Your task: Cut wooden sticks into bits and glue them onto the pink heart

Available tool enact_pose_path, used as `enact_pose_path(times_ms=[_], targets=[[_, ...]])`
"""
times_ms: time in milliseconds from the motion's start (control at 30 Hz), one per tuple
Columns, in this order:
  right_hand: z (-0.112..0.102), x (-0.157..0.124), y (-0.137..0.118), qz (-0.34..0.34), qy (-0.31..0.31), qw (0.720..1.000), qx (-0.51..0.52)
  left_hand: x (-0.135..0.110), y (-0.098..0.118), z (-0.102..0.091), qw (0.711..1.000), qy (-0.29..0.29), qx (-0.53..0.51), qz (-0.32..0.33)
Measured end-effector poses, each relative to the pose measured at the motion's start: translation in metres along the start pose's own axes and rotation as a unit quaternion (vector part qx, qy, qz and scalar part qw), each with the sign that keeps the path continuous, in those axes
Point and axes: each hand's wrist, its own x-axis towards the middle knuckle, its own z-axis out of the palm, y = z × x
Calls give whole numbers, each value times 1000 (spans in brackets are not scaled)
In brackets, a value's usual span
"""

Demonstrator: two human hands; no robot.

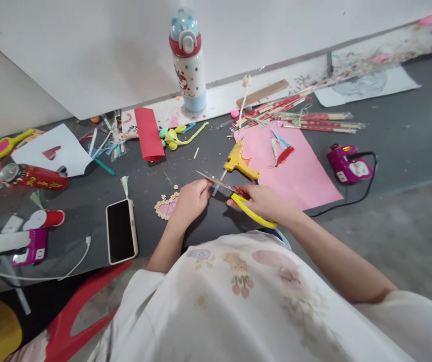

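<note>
My right hand (264,201) is closed around the yellow handles of a pair of scissors (234,193), whose blades point left toward my left hand. My left hand (191,198) is pinched shut at the blades on something too small to make out. Just left of that hand lies a flat pink heart-like craft piece (166,205) with a pale beaded edge. A yellow glue gun (239,162) rests beyond the scissors, next to a pink paper sheet (299,173).
A smartphone (121,230) lies face up at the left. A water bottle (188,60) stands by the wall. Red folded paper (148,133), sticks (306,118), a purple power block (347,166) with cable, red tubes (35,177) and a white sheet (56,151) crowd the dark mat.
</note>
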Motion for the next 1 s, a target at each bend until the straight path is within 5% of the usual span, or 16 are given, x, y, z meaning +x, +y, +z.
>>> enact_pose_path(times_ms=[1000], targets=[[-12, 17, -22, 0, 3, 999, -37, 6, -27, 1, 996, 31, -80, -1]])
